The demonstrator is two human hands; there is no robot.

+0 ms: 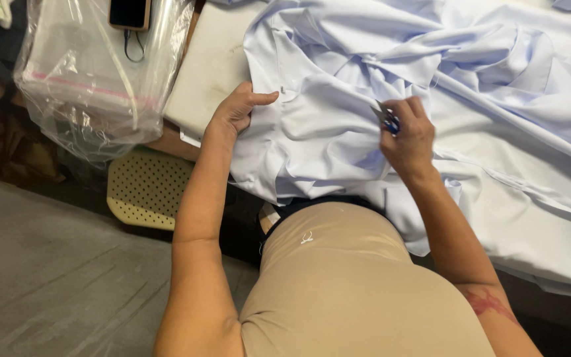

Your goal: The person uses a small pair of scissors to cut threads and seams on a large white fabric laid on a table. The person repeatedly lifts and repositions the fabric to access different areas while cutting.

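Two hands work on a pale blue garment (338,132) heaped over the bench's near edge, against the person's beige-clad waist. The right hand (408,135) is nearer the middle of the cloth; its fingers (412,109) are closed around a small blue-handled cutting tool (386,120), which looks like a thread snip, tips aimed up and left into a fold. The tool's long axis runs diagonally, from lower right to upper left. The left hand (238,109) lies to the left of it, thumb and fingers pinching the garment's edge flat. Farther off, toward the bench's far left corner, a clear plastic bag (87,79) bulges beneath a dark phone (129,13).
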